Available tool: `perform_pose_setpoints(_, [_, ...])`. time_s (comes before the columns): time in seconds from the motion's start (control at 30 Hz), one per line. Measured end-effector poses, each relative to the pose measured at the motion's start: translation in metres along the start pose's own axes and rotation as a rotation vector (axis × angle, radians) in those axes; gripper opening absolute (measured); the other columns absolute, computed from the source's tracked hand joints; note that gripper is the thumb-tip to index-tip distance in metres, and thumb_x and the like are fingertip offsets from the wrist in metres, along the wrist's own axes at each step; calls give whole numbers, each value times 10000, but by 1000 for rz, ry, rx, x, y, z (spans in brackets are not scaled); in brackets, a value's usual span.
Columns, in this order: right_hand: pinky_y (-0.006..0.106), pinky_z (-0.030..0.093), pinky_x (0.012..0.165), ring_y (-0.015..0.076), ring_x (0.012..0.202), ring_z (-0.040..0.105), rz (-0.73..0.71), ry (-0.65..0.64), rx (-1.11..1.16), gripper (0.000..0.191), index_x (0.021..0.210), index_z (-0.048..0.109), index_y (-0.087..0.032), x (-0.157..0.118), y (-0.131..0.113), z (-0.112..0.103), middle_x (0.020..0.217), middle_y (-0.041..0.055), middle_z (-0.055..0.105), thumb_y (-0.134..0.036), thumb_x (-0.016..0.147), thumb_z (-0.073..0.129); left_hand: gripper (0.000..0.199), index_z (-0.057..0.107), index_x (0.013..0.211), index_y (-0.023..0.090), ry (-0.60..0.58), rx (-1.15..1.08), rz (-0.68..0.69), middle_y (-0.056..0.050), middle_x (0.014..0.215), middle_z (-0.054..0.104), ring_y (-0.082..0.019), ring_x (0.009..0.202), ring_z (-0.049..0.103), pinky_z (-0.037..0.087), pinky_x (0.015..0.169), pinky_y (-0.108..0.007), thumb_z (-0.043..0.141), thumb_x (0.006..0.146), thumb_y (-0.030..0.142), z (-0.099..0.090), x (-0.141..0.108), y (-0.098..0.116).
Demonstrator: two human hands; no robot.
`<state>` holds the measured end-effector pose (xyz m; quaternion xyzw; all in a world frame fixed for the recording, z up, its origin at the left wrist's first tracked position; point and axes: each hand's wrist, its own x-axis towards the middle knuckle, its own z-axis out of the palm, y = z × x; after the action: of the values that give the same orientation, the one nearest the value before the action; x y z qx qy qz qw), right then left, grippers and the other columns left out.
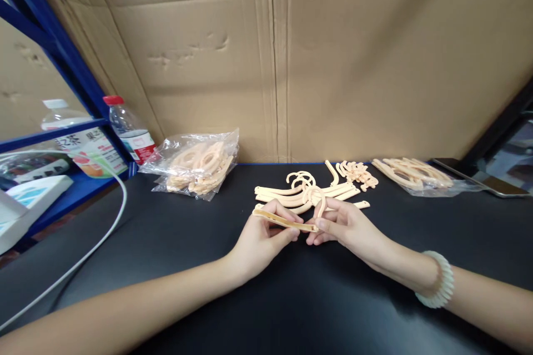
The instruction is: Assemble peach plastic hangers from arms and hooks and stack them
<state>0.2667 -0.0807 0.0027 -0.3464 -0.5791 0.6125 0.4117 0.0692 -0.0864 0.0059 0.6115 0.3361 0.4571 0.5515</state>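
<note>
My left hand (264,236) is closed on a long, pale cream plastic strip (285,222), which shows a hollow channel along its side. At the strip's right end, my right hand (339,223) pinches a curved hook piece (322,203) of the same colour. The strip and the hook meet at my right fingertips; whether they are joined I cannot tell. Just behind my hands lies a loose pile of similar long arms (277,195) and curved hooks (303,177). Several small curved pieces (358,172) are heaped behind, to the right.
A clear bag of cream parts (200,166) lies at the back left, another bag (416,175) at the back right, near a flat dark device (491,180). A white cable (104,238) crosses the left side. A red-capped bottle (133,133) stands by the blue rack (79,72).
</note>
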Motion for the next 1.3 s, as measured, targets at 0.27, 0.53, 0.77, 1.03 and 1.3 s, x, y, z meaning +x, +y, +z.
perform_pose_setpoints(0.27, [317, 584, 635, 190, 649, 711, 9, 36, -26, 394, 857, 522, -195, 1, 1, 3, 736, 21, 691, -486, 738, 758, 212, 574, 785, 181, 4, 21, -26, -41, 897, 671, -169, 727, 644, 540, 700, -332, 768, 725, 243, -1, -1, -1])
perform_pose_setpoints(0.53, [300, 575, 626, 181, 636, 709, 5, 51, 2, 405, 840, 523, -192, 0, 1, 5, 722, 17, 694, -498, 731, 765, 218, 591, 789, 175, 12, 5, -39, -36, 878, 671, -140, 665, 621, 531, 688, -317, 774, 729, 278, 0, 1, 1])
perform_pose_setpoints(0.77, [309, 570, 678, 190, 712, 710, 18, 72, 56, 383, 823, 560, -178, -2, -1, 5, 802, 47, 706, -461, 718, 795, 288, 589, 828, 146, 98, -42, -64, -57, 857, 702, -167, 702, 647, 548, 674, -323, 808, 698, 280, -1, 1, -2])
perform_pose_setpoints(1.03, [221, 509, 515, 103, 582, 558, -84, 135, 4, 334, 727, 627, -157, 0, 0, 4, 665, -16, 593, -423, 684, 824, 310, 530, 869, 164, 137, -58, -75, 0, 782, 661, -120, 668, 625, 544, 670, -277, 782, 741, 292, 0, 3, 2])
perform_pose_setpoints(1.3, [263, 558, 587, 126, 634, 624, -53, 60, 104, 306, 920, 656, -173, 3, 2, 9, 759, 6, 657, -332, 710, 812, 272, 545, 920, 169, -18, 19, -74, -17, 845, 679, -159, 804, 671, 539, 773, -304, 749, 762, 253, 2, 3, 0])
